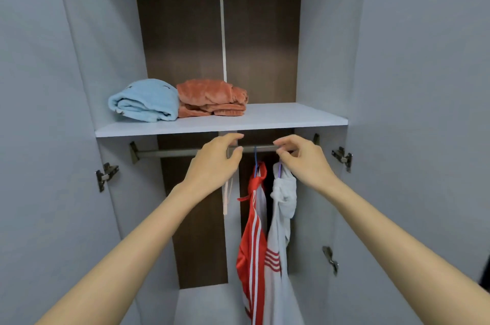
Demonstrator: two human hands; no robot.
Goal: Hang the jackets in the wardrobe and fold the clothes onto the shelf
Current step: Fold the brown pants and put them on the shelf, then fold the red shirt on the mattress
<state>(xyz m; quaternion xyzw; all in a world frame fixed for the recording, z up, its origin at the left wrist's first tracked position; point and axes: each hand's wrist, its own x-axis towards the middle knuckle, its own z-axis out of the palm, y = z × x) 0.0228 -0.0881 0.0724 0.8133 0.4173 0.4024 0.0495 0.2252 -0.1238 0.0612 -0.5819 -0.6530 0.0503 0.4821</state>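
Both bare forearms extended forward and upward, converging; left hand (214, 163) with fingers loosely curved, thumb apart, gripping nothing; right hand (305, 157) with fingers bent, thumb and index tips close together.

Shelf (291, 115) looked like smooth matt pale laminate; door (424, 86) had same finish. Back panel (180, 33) showed dark wood grain, dull sheen. Rail (169, 152) was satin metal; hinges (107, 174) were shinier metal. Blue folded cloth (144, 101) was fleecy, matt. Orange folded cloth (212, 98) was plush, deep-piled. Red jacket (252, 245) was smooth, slightly glossy cloth; white jacket (281, 232) was thin, creased. Blue hanger (255, 157) and purple hanger (280, 169) looked like smooth plastic.
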